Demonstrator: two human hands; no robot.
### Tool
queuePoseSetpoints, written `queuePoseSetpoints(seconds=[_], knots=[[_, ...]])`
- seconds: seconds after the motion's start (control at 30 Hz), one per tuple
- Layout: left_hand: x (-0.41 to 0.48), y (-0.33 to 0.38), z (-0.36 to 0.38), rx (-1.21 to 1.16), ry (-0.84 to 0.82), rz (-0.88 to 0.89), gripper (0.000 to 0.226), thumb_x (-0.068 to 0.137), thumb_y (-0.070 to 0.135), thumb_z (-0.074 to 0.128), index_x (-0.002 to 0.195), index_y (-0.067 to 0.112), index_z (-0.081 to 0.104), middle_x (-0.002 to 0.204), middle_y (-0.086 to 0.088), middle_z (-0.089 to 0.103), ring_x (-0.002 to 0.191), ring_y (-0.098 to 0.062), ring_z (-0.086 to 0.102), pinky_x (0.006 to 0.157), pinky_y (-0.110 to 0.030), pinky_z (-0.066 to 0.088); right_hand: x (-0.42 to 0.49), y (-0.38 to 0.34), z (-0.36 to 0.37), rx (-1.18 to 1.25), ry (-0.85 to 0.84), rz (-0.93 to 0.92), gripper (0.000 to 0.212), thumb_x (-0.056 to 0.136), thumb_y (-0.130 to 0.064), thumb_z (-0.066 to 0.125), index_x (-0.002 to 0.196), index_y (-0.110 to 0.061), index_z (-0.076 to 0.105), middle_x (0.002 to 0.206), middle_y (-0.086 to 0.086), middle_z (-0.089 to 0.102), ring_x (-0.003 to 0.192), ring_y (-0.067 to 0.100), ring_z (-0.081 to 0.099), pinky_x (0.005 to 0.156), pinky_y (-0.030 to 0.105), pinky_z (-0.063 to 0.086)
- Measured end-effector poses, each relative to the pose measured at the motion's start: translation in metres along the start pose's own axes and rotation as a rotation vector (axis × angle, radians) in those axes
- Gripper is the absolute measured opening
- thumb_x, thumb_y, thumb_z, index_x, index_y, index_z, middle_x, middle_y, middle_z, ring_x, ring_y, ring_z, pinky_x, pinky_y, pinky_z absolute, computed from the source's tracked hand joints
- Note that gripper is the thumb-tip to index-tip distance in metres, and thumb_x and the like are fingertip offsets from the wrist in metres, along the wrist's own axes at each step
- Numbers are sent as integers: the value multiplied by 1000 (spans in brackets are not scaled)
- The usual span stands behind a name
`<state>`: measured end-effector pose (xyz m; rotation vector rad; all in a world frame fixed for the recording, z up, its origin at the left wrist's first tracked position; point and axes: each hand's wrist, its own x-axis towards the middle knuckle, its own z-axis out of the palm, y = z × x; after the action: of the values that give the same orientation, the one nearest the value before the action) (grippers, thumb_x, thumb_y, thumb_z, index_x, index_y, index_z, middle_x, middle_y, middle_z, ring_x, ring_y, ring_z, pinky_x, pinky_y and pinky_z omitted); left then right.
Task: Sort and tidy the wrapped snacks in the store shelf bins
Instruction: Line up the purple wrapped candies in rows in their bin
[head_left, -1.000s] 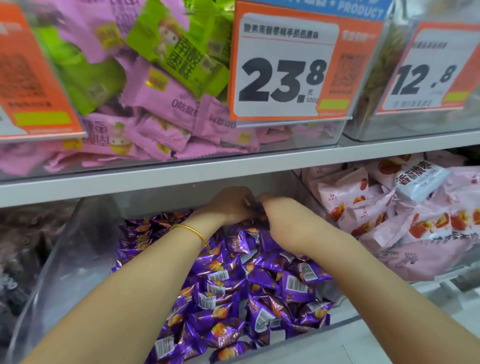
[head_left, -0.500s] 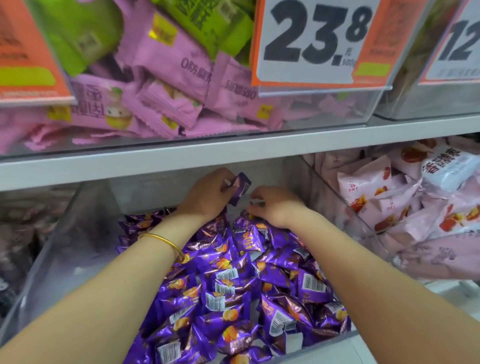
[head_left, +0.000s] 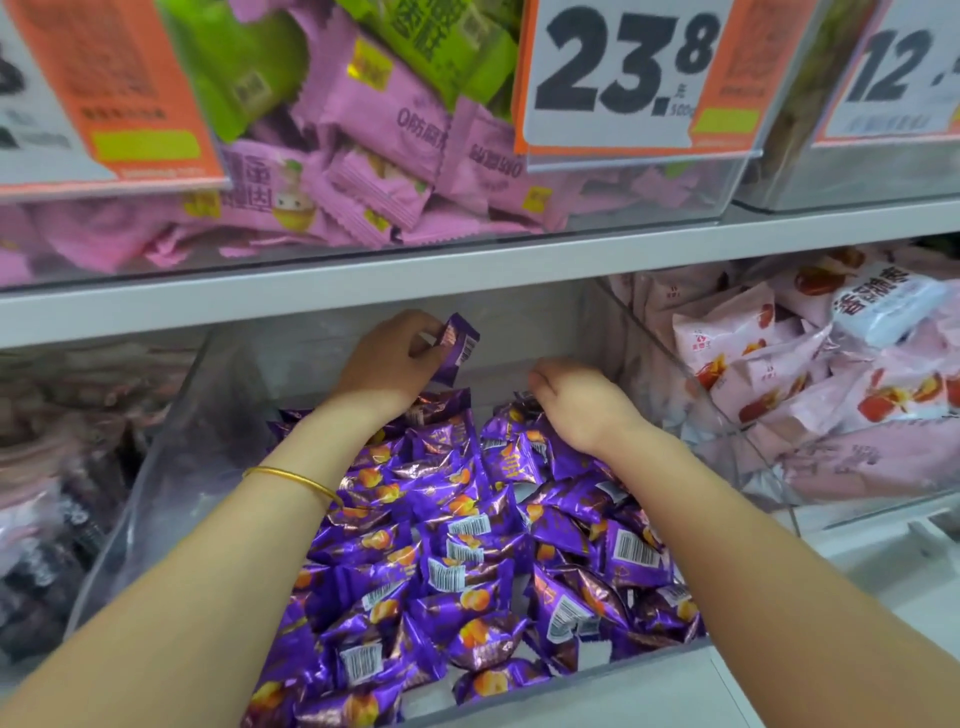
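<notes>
Both bare forearms reach forward and up from the lower corners into a clear plastic bin (head_left: 171, 457) on the lower shelf, and the two hands lie near each other at the back of it. The left hand (head_left: 387, 366) is raised just above the heap, wrist bent a little, its thumb and fingers curled round one purple packet (head_left: 458, 347). That packet is held upright, clear of the pile, with its barcode side facing right. A thin gold bangle (head_left: 291, 480) sits on the left forearm, a little below the wrist. The right hand (head_left: 579, 400) lies lower, palm down, its fingers bent downward onto the rear packets of the heap. The fingertips are hidden among the wrappers, so I cannot tell whether they grip one or only rest there. The pile of purple packets (head_left: 467, 545) fills the middle and front of the bin, lying at all angles, many with barcodes showing. The bin to the right holds pale pink packets (head_left: 753, 358) with red fruit printed on them, and the bin to the left holds dark packets (head_left: 47, 519), which are blurred. Above the grey shelf edge (head_left: 467, 273), an upper bin holds pink packets (head_left: 374, 171) and green packets (head_left: 447, 47), behind an orange price tag (head_left: 618, 78) reading 23.8.
</notes>
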<state>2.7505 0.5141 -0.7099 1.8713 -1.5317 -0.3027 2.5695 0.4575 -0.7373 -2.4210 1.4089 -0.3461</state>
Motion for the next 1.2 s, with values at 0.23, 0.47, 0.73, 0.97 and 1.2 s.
queuePoseSetpoints(seconds=[0.23,0.47,0.73,0.97,1.2], knots=[[-16,-5,-2,12,-58,-21,23,92,23,55,115,19,59,101,0,62,90,-16,57,75,-25,40,-21,0,-5,77,2,1,31,99,-23,37,108,-3,59,115,19,61,109,34,55,91,40,44],[5,-3,-8,26,-109,45,21,90,21,58,110,18,63,97,-3,67,85,-18,61,70,-25,42,-5,-4,-10,-98,-86,-39,30,96,-22,43,122,-14,58,126,13,58,114,32,53,94,37,45],[20,9,17,124,-178,141,20,87,18,61,107,13,62,105,-6,67,97,-22,61,85,-35,48,8,-18,-8,-242,-368,-92,36,90,-42,44,125,-36,54,138,-5,50,123,22,47,102,37,41],[14,5,37,259,-198,178,16,88,23,57,103,19,58,106,-5,66,100,-27,59,83,-37,47,-10,-17,-23,-133,-441,-7,32,85,-38,51,104,-18,67,114,3,64,106,22,57,97,37,45],[11,5,51,478,-193,287,17,91,27,50,104,20,58,105,-10,64,99,-32,57,73,-31,41,-22,-19,-30,-92,-470,2,29,87,-32,52,99,-10,67,107,10,65,102,25,58,92,34,47]])
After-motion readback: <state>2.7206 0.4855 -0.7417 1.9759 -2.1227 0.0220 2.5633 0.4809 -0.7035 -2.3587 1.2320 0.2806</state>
